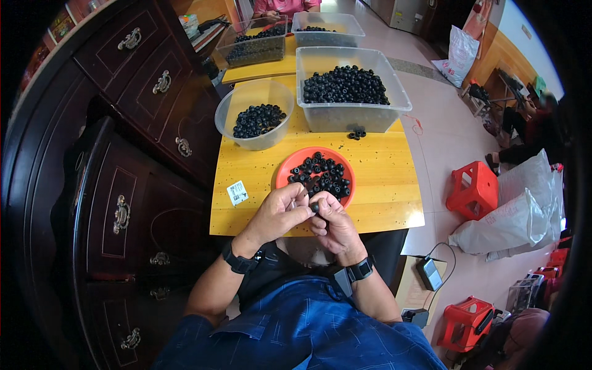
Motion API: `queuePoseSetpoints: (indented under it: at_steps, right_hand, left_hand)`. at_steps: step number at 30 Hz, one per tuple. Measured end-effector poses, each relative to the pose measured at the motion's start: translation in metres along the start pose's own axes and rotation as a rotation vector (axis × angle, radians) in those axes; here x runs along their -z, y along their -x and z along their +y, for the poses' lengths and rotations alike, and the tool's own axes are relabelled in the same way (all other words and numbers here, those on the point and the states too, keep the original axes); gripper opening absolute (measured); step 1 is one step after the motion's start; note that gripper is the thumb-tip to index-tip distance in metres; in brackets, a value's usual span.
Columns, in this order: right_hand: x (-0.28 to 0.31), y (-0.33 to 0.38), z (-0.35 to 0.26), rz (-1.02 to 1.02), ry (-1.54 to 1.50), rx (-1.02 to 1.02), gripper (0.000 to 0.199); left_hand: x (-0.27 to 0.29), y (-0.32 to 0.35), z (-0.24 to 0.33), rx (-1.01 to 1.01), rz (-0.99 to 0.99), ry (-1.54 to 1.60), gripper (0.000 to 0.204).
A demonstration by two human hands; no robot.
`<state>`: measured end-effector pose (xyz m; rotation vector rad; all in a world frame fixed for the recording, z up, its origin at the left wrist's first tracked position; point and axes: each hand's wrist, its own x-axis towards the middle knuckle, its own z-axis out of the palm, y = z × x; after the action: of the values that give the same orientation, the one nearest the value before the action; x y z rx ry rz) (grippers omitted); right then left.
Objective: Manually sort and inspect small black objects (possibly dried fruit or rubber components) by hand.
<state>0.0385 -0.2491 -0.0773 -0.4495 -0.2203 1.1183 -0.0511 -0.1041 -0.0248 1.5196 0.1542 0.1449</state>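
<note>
Over the near rim of a red plate (283, 177), my two hands meet with the fingers pinched. Between the thumb and forefinger of my right hand (335, 227) is a small round black part (315, 208). My left hand (280, 213) is closed against it, thumb tip beside the part. A thin dark strip shows just above the left fingers; whether that hand grips it I cannot make out. Many black ring-shaped parts (333, 179) with holes lie on the plate.
Black parts fill a round clear tub (259, 143) and a large clear bin (351, 117) on the yellow table (382, 179). A few lie loose beside the bin. A white label (237, 192) is at left. Dark drawers stand left; red stools (473, 190) and white sacks right. People sit beyond.
</note>
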Motion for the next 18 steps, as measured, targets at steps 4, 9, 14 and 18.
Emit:
queuePoseSetpoints:
  at_steps: [4, 9, 14, 18]
  right_hand:
    - [-0.004, 0.0, -0.002, 0.02, 0.014, -0.014, 0.018]
    - [0.0, -0.002, 0.001, 0.05, -0.03, -0.022, 0.016]
    - [0.0, -0.003, 0.001, 0.032, -0.025, -0.019, 0.015]
    - [0.001, -0.003, -0.001, 0.02, -0.001, -0.015, 0.016]
  left_hand:
    - [0.004, 0.003, -0.003, -0.167, 0.091, -0.322, 0.02]
    - [0.0, 0.005, 0.015, -0.276, 0.136, -0.696, 0.027]
    - [-0.001, 0.003, 0.017, -0.3, 0.18, -0.86, 0.041]
    - [-0.003, 0.003, 0.016, -0.324, 0.18, -0.887, 0.042]
